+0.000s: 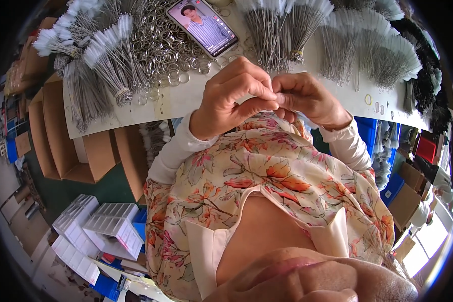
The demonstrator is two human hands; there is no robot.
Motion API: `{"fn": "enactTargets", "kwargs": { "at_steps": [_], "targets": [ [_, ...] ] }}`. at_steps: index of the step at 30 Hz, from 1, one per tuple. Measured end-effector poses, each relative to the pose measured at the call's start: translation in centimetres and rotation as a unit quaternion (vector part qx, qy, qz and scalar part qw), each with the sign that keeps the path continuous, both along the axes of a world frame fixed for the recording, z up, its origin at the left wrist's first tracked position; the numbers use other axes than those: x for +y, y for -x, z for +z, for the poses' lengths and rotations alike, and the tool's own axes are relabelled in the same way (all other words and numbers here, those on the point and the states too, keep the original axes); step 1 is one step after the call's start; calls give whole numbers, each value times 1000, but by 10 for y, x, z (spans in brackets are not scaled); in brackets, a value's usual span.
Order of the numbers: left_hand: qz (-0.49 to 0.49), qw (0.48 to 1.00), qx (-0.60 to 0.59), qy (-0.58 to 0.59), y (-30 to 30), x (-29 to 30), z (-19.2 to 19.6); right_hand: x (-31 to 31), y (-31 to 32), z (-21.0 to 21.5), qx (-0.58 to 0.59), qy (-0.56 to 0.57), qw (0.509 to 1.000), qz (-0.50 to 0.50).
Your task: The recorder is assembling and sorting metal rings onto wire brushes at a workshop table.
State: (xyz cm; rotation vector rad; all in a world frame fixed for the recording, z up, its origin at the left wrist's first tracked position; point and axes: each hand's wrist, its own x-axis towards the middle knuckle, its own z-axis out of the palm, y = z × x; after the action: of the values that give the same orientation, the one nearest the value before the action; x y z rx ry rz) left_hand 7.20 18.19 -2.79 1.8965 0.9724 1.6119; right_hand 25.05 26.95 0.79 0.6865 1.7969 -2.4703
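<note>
My left hand [234,96] and my right hand [309,98] meet fingertip to fingertip in front of the table's near edge. Both are closed in a pinch. Whatever lies between the fingertips is too small or too hidden to make out. Just beyond my left hand, a heap of shiny metal split rings [161,48] spreads over the table. Thin wire-handled brushes with white bristles [267,35] stand bundled beyond my right hand. More such brush bundles [110,60] lie at the far left.
The white table [186,95] bears a smartphone [202,26] showing a person in a striped shirt. Further brush bundles [367,45] and black bristly bunches [430,75] fill the right. A yellow rubber band [368,99] lies near them. Cardboard boxes [70,146] and white plastic crates [113,226] stand below left.
</note>
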Motion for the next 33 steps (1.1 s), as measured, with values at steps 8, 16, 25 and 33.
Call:
{"fn": "enactTargets", "kwargs": {
  "at_steps": [8,16,25,33],
  "targets": [
    [218,960,53,165,7,-29,-43,16,-65,-32,-86,-426,900,-19],
    [317,890,174,279,6,-55,-73,23,-110,-80,-290,-588,752,-72],
    [282,893,155,313,13,-55,-72,-6,-36,-45,-36,-519,846,-114],
    [139,915,-214,313,20,-43,-26,-24,33,-53,56,-546,835,-44]
  ]
}}
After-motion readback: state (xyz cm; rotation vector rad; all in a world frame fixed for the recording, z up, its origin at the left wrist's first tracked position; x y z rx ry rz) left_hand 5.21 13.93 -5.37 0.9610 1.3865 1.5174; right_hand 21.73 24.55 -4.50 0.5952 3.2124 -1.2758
